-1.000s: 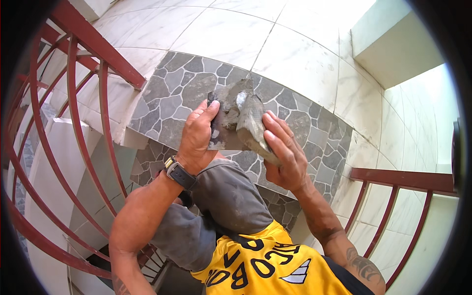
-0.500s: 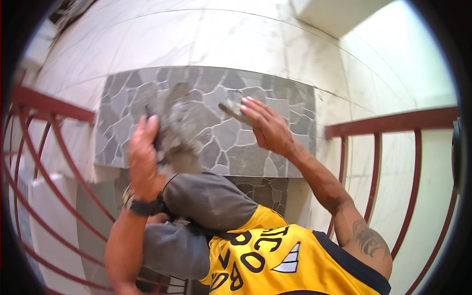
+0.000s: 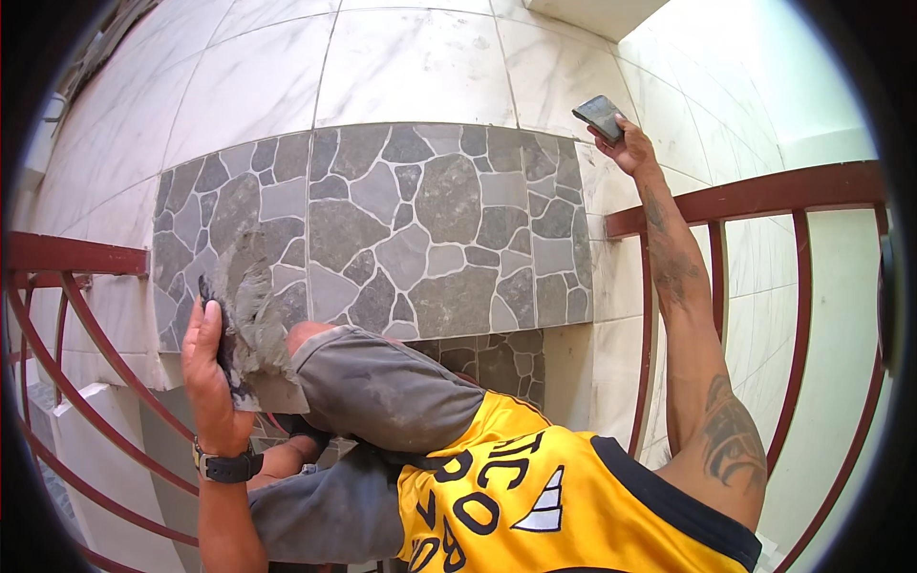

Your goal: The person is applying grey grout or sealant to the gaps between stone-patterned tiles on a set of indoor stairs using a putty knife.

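Observation:
My left hand [image 3: 212, 371], a black watch on its wrist, grips a flat board loaded with a heap of wet grey mortar [image 3: 250, 307], held upright at the left beside my raised knee. My right hand [image 3: 632, 148] is stretched up to the upper right and holds a small flat trowel blade [image 3: 600, 116] close to the white marble wall tile [image 3: 420, 62], just past the right edge of the grey stone-pattern tile panel [image 3: 430, 229]. I cannot tell whether the blade touches the wall.
Red metal railings curve in on the left [image 3: 72, 256] and run across the right [image 3: 755, 196], with my right forearm crossing the right one. My grey-trousered knee [image 3: 382, 387] and yellow shirt [image 3: 535, 497] fill the lower middle. White steps [image 3: 91, 420] lie below left.
My right hand has left the mortar heap and risen up and to the right with the blade. My left hand with the mortar board has dropped toward the lower left.

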Motion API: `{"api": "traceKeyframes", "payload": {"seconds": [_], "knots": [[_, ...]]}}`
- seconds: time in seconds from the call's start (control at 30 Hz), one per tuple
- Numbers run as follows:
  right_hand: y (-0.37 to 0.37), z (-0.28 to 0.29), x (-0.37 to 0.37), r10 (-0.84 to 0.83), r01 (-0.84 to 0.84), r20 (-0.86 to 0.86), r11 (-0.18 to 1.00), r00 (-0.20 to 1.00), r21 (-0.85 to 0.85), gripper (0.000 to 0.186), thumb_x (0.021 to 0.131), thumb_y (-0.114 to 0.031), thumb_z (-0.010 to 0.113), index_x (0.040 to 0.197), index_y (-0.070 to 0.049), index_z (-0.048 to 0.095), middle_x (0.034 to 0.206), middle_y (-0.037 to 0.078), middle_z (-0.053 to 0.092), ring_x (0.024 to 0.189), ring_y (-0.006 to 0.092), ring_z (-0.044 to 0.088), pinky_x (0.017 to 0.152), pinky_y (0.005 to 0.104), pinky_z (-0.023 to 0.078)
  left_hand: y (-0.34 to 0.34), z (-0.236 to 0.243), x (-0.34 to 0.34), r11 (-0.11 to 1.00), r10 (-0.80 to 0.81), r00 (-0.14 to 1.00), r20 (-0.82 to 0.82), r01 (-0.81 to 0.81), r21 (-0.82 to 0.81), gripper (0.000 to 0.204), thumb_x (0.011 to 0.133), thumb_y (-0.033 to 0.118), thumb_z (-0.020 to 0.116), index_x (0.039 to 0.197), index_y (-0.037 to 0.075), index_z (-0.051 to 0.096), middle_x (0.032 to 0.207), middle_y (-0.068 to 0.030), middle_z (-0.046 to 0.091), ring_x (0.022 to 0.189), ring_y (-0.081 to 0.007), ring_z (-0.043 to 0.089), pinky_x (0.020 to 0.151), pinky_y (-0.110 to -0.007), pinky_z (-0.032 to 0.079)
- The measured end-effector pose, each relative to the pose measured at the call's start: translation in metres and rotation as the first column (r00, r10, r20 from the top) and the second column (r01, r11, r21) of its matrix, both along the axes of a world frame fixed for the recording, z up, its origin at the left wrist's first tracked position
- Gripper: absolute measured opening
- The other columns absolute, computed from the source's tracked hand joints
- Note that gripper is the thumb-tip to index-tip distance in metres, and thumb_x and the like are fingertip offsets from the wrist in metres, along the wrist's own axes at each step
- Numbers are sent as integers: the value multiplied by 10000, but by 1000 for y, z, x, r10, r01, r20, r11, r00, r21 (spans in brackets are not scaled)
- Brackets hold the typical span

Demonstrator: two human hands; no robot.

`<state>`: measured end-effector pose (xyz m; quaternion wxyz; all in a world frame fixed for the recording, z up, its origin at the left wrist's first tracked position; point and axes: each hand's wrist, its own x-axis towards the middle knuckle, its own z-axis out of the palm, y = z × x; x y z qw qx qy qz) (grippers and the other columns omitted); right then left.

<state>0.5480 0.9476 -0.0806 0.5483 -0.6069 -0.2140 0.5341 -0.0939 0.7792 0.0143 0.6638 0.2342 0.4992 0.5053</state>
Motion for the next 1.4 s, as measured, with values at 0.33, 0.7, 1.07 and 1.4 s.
{"api": "traceKeyframes", "payload": {"seconds": [0.33,0.7,1.07,1.4], "knots": [[2,-40,-15,-172,177,-62,982,983,73,339,971,-222,418,1180,40,467,1111,223,602,946,237,642,635,242,502,-9,-2,-21,979,190,980,-58,-193,-58,392,962,235,527,1291,23,504,1223,-48,561,1105,-135,540,954,-297,422],[14,-48,37,303,-162,810,953,503,-256,397,838,-403,539,851,-11,605,788,63,603,713,165,571,636,305,480,-5,-4,-15,984,166,984,-67,-170,-58,442,963,229,524,1338,4,459,1277,-57,536,1145,-137,520,994,-296,388],[32,-69,26,335,-237,883,934,329,-266,532,844,-473,521,695,36,568,606,49,509,563,145,456,495,337,331,-6,3,-8,977,201,978,-55,-204,-64,417,967,210,511,1321,-3,452,1192,-68,577,1059,-148,570,930,-303,447],[47,-100,23,264,-560,956,776,-129,-290,75,878,-123,440,867,-56,471,735,202,551,695,388,584,584,445,443,-9,-6,-21,968,224,963,-148,-237,-80,419,1002,203,408,1360,-13,426,1368,-88,466,1229,-160,472,1036,-303,372]]}}
